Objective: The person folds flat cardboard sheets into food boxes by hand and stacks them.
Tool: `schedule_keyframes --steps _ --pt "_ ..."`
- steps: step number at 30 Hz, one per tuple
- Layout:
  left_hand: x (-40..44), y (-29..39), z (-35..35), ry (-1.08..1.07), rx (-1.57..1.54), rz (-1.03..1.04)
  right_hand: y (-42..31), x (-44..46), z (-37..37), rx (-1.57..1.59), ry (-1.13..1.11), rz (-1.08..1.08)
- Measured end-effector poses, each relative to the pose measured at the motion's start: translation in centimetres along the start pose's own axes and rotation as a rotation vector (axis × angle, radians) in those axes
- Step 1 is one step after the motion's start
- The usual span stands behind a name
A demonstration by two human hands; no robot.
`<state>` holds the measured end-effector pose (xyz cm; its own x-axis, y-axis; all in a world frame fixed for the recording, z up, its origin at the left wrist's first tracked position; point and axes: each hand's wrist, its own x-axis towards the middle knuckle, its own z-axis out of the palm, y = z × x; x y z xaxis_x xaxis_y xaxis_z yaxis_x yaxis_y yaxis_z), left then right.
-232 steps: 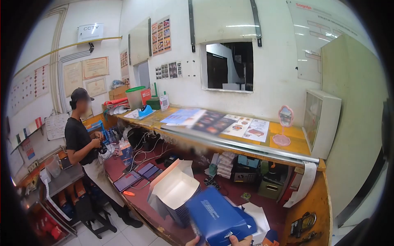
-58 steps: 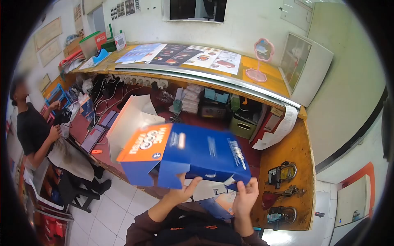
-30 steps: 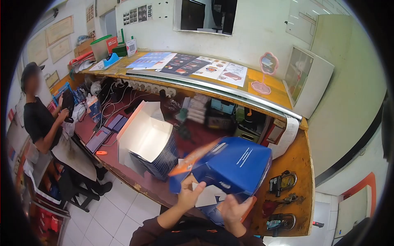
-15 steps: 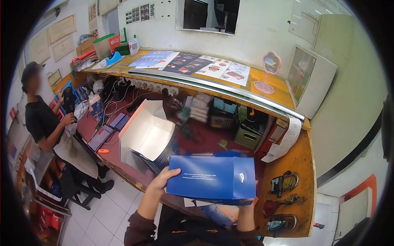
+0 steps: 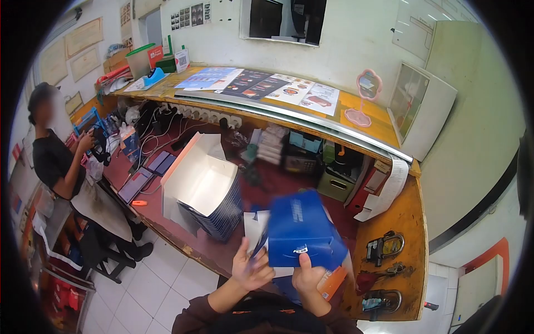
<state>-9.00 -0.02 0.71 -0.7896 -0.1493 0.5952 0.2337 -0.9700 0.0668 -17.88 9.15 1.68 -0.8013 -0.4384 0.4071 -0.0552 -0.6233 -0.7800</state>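
In front of me is a blue cardboard box (image 5: 300, 225) with small white print, turned so that one end faces me. My right hand (image 5: 309, 279) grips its near end, the thumb pressed on the blue face by a white logo; the other fingers are mostly hidden. My left hand (image 5: 253, 269) is beside the box's lower left edge, fingers spread and slightly blurred. A white flap (image 5: 256, 225) shows at the box's left. On the red desk to the left stands a tall stack of nested blue boxes (image 5: 214, 220), the top one open and white inside.
A wooden counter (image 5: 356, 146) with printed menus (image 5: 250, 83) and a pink mirror (image 5: 367, 89) runs across the back. Padlocks (image 5: 384, 249) lie on the right ledge. Phones (image 5: 136, 185) and cables are on the desk's left. Another person (image 5: 58, 161) stands at the far left.
The blue box has turned from lying crosswise to pointing away from me. My left hand has come off its left side and down; my right hand has moved to the near end.
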Motion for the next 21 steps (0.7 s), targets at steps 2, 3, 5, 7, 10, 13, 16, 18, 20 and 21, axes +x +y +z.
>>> schedule_keyframes --steps 2,3,5,7,10,13,16,18,20,21 --pt "0.9 0.3 0.9 0.46 0.856 0.092 0.3 -0.5 0.6 -0.03 0.035 -0.025" --pt "1.3 0.3 0.7 0.458 0.859 0.098 0.4 -0.5 0.9 -0.059 0.072 -0.049" --pt "2.2 -0.6 0.0 0.415 1.478 0.331 -0.2 -0.3 1.3 -0.066 0.007 -0.066" --pt "2.6 -1.1 -0.1 0.61 1.497 0.37 -1.2 0.0 1.4 -0.293 0.005 0.361" --pt "2.2 -0.8 -1.4 0.652 0.963 0.185 0.2 1.3 1.9 -0.231 0.127 0.075" --pt "1.5 1.5 -1.1 0.699 1.381 0.241 -2.2 4.2 -1.9 -0.202 0.201 0.225" --pt "0.4 3.6 -0.4 0.742 1.513 0.262 -4.9 7.3 -4.1 0.261 -0.035 0.472" --pt "0.2 3.6 -0.3 0.695 1.609 0.34 -4.2 7.1 -4.8 0.313 -0.098 0.51" --pt "0.8 3.5 0.4 0.606 1.762 0.349 -3.0 6.5 -4.5 -0.108 -0.195 0.186" --pt "1.0 3.5 0.5 0.506 1.916 0.352 -4.1 5.4 -2.3 -0.431 -0.03 0.258"
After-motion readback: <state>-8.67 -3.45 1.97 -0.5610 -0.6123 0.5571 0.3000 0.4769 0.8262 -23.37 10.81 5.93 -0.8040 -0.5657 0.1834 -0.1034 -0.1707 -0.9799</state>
